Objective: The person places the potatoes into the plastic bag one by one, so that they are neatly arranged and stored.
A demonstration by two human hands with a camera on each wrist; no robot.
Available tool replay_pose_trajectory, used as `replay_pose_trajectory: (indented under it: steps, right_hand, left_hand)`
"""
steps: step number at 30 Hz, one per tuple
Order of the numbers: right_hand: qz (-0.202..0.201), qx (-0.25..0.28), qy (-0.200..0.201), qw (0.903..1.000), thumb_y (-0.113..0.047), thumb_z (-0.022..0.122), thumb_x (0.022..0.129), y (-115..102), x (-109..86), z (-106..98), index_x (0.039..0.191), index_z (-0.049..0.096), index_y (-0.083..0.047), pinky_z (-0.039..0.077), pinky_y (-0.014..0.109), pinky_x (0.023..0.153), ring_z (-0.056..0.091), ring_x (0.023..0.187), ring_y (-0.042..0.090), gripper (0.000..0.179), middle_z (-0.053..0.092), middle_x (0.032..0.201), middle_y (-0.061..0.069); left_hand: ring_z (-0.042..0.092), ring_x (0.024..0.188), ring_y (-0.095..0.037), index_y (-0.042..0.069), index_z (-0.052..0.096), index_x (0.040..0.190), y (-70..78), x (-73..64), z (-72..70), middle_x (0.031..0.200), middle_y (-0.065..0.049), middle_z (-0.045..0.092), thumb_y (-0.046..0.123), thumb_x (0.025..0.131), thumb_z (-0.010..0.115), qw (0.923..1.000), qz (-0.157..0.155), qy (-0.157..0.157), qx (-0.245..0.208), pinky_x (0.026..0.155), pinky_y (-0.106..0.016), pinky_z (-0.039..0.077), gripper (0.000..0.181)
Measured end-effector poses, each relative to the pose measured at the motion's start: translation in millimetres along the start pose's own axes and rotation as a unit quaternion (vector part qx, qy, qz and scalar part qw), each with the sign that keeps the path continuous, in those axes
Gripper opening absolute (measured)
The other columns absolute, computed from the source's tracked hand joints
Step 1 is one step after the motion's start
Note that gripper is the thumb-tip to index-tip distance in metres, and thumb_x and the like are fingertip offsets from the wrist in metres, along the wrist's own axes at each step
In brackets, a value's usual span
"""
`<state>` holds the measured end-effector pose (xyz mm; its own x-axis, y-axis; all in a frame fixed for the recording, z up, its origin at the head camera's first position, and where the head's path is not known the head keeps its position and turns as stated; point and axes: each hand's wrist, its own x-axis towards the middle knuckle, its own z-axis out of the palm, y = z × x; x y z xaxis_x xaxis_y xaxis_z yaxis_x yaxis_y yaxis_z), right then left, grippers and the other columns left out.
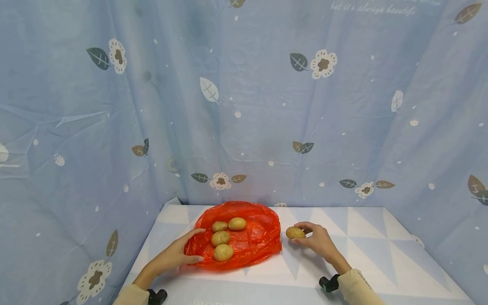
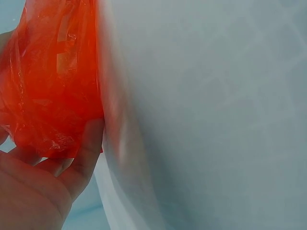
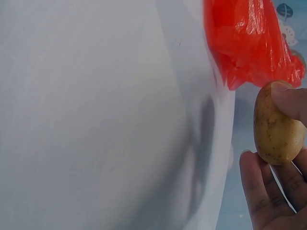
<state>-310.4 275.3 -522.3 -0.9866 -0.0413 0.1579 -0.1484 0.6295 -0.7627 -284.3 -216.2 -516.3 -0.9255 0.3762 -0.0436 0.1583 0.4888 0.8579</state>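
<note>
A potato (image 1: 295,233) is pinched in my right hand (image 1: 318,241), thumb on one side and fingertips on the other; the right wrist view shows this potato (image 3: 277,125) held above the table. It is just right of a red plastic bag (image 1: 263,248), which lies spread with its mouth facing up. Inside the bag's left half are several potatoes (image 1: 223,253). My left hand (image 1: 175,252) grips the bag's left side, with thumb and fingers reaching over its rim. Up close in the left wrist view, the thumb (image 2: 88,153) lies against the red plastic (image 2: 57,96).
The table (image 1: 366,254) has a white and pale blue triangle pattern. Behind it and at both sides hangs a blue curtain (image 1: 259,127) printed with leaves and flowers. A black wrist camera (image 1: 328,284) is strapped near each sleeve (image 1: 358,288).
</note>
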Motion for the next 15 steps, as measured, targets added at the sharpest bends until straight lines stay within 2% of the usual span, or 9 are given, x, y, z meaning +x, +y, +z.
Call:
replay_pose_trajectory:
  steps: [9,15]
  right_hand:
    - [-0.012,0.011,-0.012,0.9998,-0.028,0.095,0.072,-9.9,-0.6,3.0,0.116,0.075,-0.023,0.048,0.032,0.075,0.062,0.092,0.017,0.049,0.071,0.097,-0.006]
    - [-0.03,0.021,-0.015,0.9992,-0.027,0.095,0.073,-18.1,-0.6,5.0,0.116,0.075,-0.02,0.052,0.03,0.074,0.063,0.091,0.017,0.048,0.072,0.101,-0.005]
  left_hand:
    - [0.036,0.142,-0.05,0.021,0.043,0.155,-0.7,-2.0,-0.5,0.158,-0.021,0.039,0.029,0.083,0.087,1.0,0.005,0.001,0.001,0.108,-0.073,0.035,0.084]
    - [0.036,0.142,-0.05,0.019,0.042,0.155,-2.3,-1.4,-0.6,0.158,-0.022,0.038,0.029,0.084,0.087,1.0,0.008,-0.001,0.001,0.109,-0.072,0.035,0.085]
